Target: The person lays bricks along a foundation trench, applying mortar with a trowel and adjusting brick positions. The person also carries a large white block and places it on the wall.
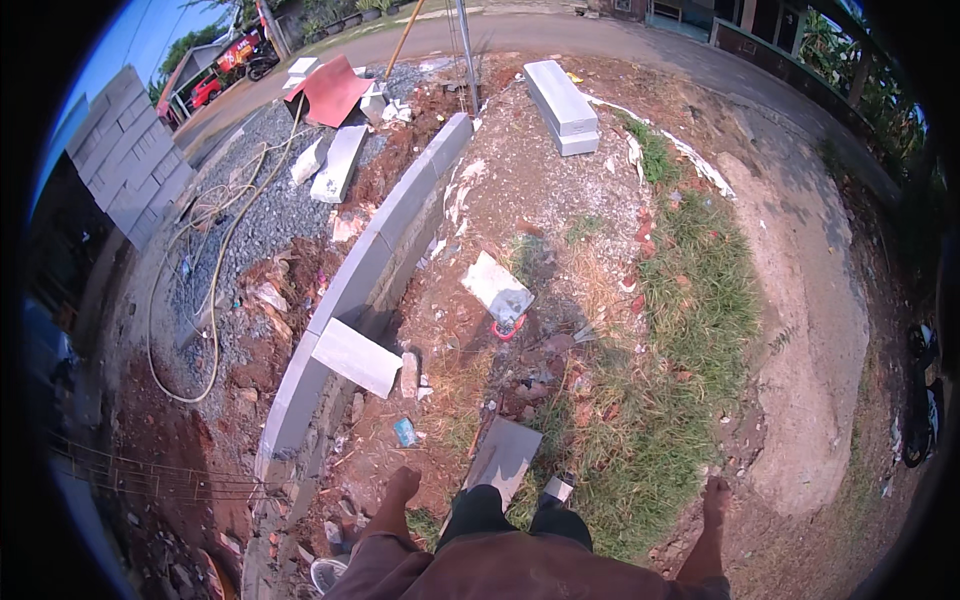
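My left hand (403,484) hangs beside my left leg, above the soil. On the other side, my right hand (717,490) is held away from my body, over the edge of the grass. Nothing shows in either hand, and the fingers are too small and foreshortened to read. A flat grey block (505,455) lies just in front of my legs. Farther ahead, a pale slab (492,283) has a grey patch at its near end, beside a small red object (508,330). One light grey block (357,358) rests with its left end against the low block wall (345,270).
Two long blocks (562,108) are stacked ahead. Left of the wall lie gravel (225,255), a looped hose (215,340), white block pieces (340,165) and a bent red sheet (330,92). Rubble and a blue packet (405,432) litter the soil. Grass (690,310) borders a concrete path (810,400).
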Motion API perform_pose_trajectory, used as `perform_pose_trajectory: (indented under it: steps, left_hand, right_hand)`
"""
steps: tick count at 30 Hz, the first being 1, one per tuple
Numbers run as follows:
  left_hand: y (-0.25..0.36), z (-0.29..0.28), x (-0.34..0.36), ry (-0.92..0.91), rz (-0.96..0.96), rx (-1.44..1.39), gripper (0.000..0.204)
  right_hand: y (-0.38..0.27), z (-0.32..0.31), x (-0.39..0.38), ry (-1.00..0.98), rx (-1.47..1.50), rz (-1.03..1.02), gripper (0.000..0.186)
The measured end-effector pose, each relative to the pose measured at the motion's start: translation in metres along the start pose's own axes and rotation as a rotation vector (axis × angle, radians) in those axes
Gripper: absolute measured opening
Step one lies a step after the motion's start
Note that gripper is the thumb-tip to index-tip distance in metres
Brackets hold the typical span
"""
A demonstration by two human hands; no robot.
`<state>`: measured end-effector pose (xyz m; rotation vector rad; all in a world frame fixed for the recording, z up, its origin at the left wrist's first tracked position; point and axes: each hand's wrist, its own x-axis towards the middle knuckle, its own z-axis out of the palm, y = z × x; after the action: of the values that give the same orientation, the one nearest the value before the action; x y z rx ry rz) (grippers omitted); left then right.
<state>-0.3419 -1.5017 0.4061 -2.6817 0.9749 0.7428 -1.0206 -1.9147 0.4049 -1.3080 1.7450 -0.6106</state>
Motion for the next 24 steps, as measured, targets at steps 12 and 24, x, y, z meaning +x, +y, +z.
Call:
perform_pose_trajectory:
  steps: [12, 24]
  left_hand:
    - [0.311, -0.051, -0.008, -0.315, -0.383, -0.501, 0.056]
    - [0.62, -0.369, 0.32, 0.091, 0.101, -0.977, 0.04]
  right_hand:
    - [-0.401, -0.009, 0.362, -0.303, 0.18, -0.315, 0.031]
    - [-0.25, -0.074, 0.431, -0.521, -0.397, 0.749, 0.027]
